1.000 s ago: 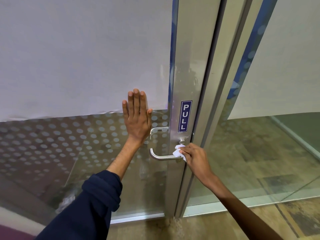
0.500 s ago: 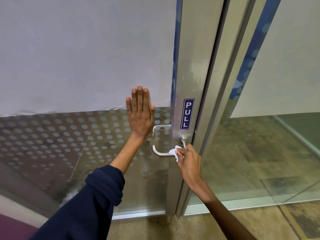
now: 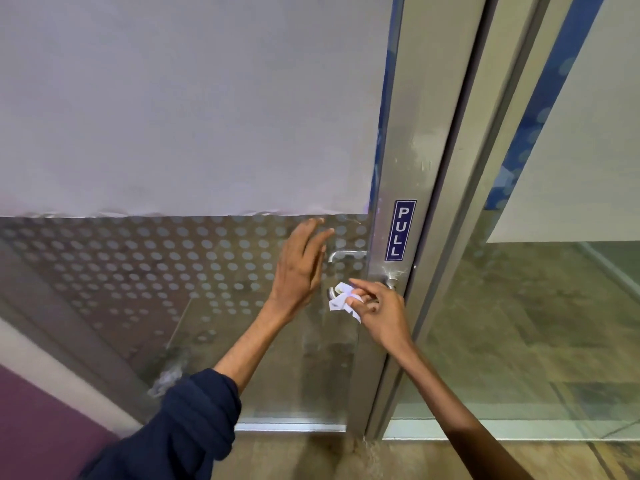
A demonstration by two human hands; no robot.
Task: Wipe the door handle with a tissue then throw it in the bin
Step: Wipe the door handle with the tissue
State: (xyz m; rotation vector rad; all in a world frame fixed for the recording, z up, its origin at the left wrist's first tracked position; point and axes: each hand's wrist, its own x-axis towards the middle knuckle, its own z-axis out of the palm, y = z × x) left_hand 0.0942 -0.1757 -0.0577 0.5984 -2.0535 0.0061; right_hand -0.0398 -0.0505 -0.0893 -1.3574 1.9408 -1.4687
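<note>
A silver lever door handle (image 3: 392,282) sits on the metal door stile below a blue PULL sticker (image 3: 400,230). Most of the lever is hidden behind my right hand (image 3: 379,311) and the crumpled white tissue (image 3: 341,299) it pinches at the lever's left end. My left hand (image 3: 299,266) hovers just left of the handle, fingers spread and tilted toward the glass, holding nothing. No bin is in view.
The glass door panel (image 3: 173,289) has a dotted frosted film and a white sheet (image 3: 190,105) covering its upper part. A metal frame (image 3: 460,202) and a second glass pane (image 3: 536,323) stand to the right. Brown floor lies along the bottom.
My left hand has come off the glass, where it lay flat, and now tilts beside the handle. My right hand slid the tissue leftward along the lever, away from the stile.
</note>
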